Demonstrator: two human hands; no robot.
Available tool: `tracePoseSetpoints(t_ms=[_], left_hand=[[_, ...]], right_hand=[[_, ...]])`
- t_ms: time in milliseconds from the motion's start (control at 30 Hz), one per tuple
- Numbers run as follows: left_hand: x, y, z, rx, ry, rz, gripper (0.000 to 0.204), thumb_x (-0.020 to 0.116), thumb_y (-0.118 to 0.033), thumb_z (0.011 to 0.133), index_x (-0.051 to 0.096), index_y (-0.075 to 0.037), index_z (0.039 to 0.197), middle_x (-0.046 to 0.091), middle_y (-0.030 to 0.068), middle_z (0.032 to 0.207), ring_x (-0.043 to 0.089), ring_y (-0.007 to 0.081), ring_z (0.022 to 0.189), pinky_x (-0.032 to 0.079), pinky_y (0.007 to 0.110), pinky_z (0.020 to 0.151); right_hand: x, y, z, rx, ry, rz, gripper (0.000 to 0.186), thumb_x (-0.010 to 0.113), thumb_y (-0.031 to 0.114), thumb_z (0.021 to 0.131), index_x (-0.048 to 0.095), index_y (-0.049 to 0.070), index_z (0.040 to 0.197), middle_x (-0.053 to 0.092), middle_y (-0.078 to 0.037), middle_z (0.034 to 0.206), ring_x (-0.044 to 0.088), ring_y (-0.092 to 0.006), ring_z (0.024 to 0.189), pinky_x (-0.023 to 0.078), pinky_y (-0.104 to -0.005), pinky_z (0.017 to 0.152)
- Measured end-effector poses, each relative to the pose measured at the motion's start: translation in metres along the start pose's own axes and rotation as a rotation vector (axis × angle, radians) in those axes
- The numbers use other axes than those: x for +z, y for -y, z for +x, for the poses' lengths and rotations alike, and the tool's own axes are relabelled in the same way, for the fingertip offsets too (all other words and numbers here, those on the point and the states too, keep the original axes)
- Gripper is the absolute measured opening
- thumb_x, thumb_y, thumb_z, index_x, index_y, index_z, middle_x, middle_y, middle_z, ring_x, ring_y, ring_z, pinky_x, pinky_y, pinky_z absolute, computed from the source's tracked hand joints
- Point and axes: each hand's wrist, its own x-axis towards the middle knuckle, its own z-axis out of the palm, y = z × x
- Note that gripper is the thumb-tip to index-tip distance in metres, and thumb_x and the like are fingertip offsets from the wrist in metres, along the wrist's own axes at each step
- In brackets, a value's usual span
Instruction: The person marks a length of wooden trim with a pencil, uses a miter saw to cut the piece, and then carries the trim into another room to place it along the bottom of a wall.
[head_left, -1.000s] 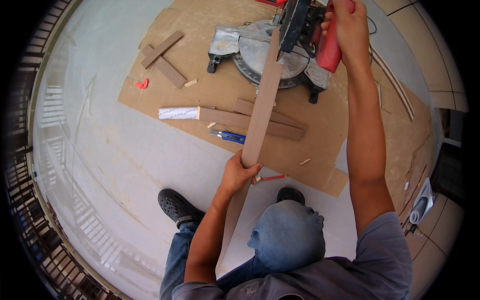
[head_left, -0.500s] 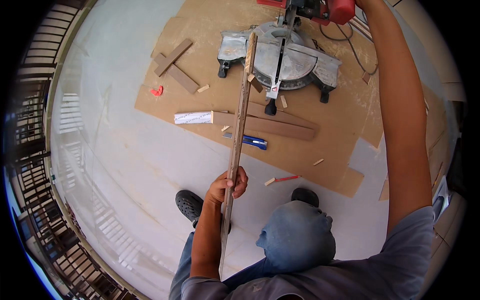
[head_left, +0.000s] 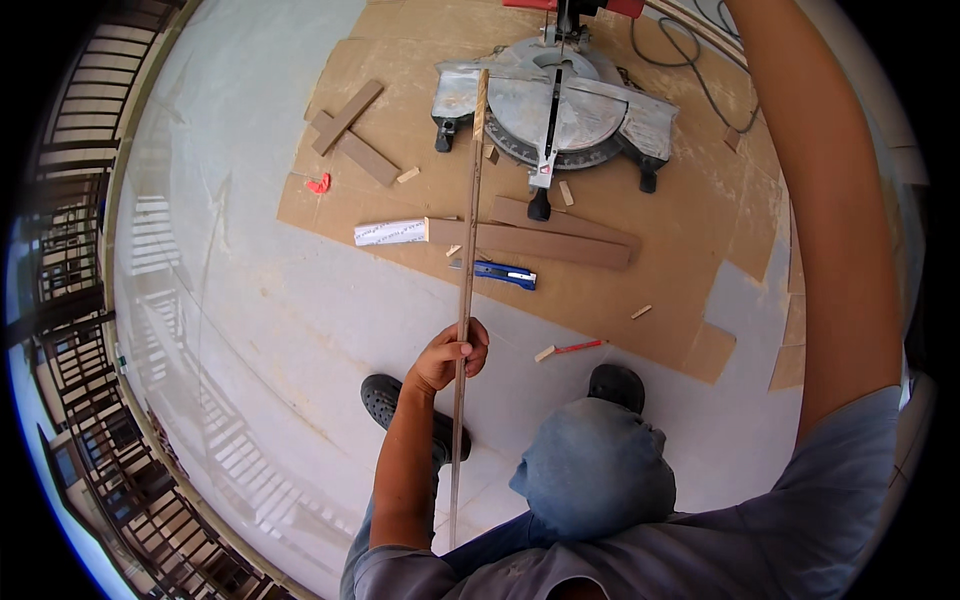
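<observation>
Pinching the strip (head_left: 468, 240) edge-up in left fingers (head_left: 479, 345), with its far end near the saw (head_left: 590, 110). Seeing short pieces (head_left: 348, 117) on cardboard (head_left: 680, 330), seemingly cut already; can't judge the remainder. Can't tell about right fingers, out of frame.

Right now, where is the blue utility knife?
In the head view, the blue utility knife lies near the middle, on the cardboard just below the brown boards, its handle right of the long strip in the left hand.
</observation>
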Motion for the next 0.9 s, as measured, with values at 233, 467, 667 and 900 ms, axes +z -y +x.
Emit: tracePoseSetpoints(t_ms=[233,467,667,900], left_hand=[[-0.003,-0.002,-0.002,-0.122,-0.046,0.107,0.031,0.072,-0.026,0.085,0.058,-0.004,0.1,0.053,0.0048,0.076,0.055,0.018,0.07,0.046,0.032,0.068],[0.006,0.022,-0.011,-0.392,0.162,0.08,0.035,0.074,-0.024,0.08,0.058,-0.002,0.102,0.055,0.0064,0.085,0.058,0.021,0.083,0.046,0.037,0.087],[0.023,0.058,-0.02,-0.54,0.259,0.011,0.042,0.075,-0.021,0.074,0.058,0.0,0.107,0.053,0.0062,0.089,0.054,0.0214,0.092,0.041,0.038,0.094],[0.044,0.075,-0.025,-0.542,0.314,0.151,0.037,0.078,-0.023,0.078,0.058,-0.003,0.102,0.054,0.0047,0.09,0.054,0.0182,0.091,0.043,0.033,0.09]], right_hand=[[-0.046,-0.015,-0.051,-0.183,0.032,0.037,0.043,0.054,0.037,0.103,0.057,-0.003,0.119,0.069,-0.019,0.099,0.069,-0.0265,0.078,0.06,-0.0383,0.069],[-0.053,-0.212,-0.294,-0.04,0.01,0.076,0.026,0.058,0.016,0.104,0.065,0.0,0.124,0.071,-0.007,0.097,0.064,-0.0105,0.074,0.053,-0.0252,0.063],[0.014,-0.285,-0.436,0.109,0.285,-0.081,0.039,0.069,0.011,0.095,0.062,0.006,0.133,0.065,-0.002,0.083,0.059,-0.0103,0.067,0.051,-0.0289,0.062],[0.037,-0.269,-0.458,-0.176,0.176,-0.247,0.034,0.074,0.016,0.089,0.067,0.012,0.122,0.069,-0.009,0.078,0.068,-0.0244,0.066,0.054,-0.0367,0.064]])
